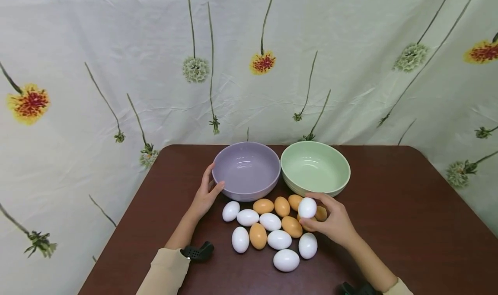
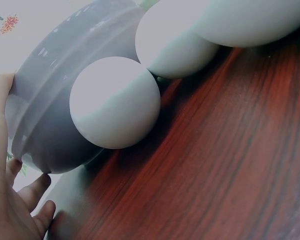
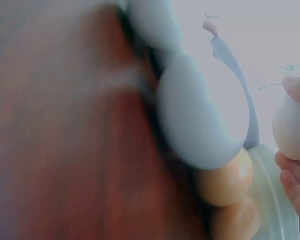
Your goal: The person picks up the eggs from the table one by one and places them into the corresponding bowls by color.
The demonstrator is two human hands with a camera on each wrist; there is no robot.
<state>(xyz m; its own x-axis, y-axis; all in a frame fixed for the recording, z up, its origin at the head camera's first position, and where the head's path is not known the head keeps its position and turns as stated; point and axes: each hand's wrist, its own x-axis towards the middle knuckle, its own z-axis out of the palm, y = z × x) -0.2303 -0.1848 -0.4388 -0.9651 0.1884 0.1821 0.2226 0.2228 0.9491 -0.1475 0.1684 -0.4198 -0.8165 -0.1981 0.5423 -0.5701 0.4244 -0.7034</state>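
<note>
My left hand [image 1: 204, 200] holds the left side of a purple bowl [image 1: 247, 193], its thumb at the front rim and its fingers along the outer wall. In the left wrist view, fingertips meet the purple bowl's wall [image 2: 50, 120]. A white egg [image 1: 307, 207] is pinched between the thumb and fingers of my right hand [image 1: 334, 221], over brown eggs in front of a green bowl [image 1: 342, 187]. The right wrist view also shows the held white egg [image 3: 291, 130]. Both bowls show bare insides.
Several white eggs [image 1: 279, 240] and several brown eggs [image 1: 292, 226] lie mixed on the dark wooden table [image 1: 389, 191] in front of the bowls. One white egg [image 1: 231, 211] sits near my left wrist. Behind the table hangs a flowered cloth [image 1: 241, 100].
</note>
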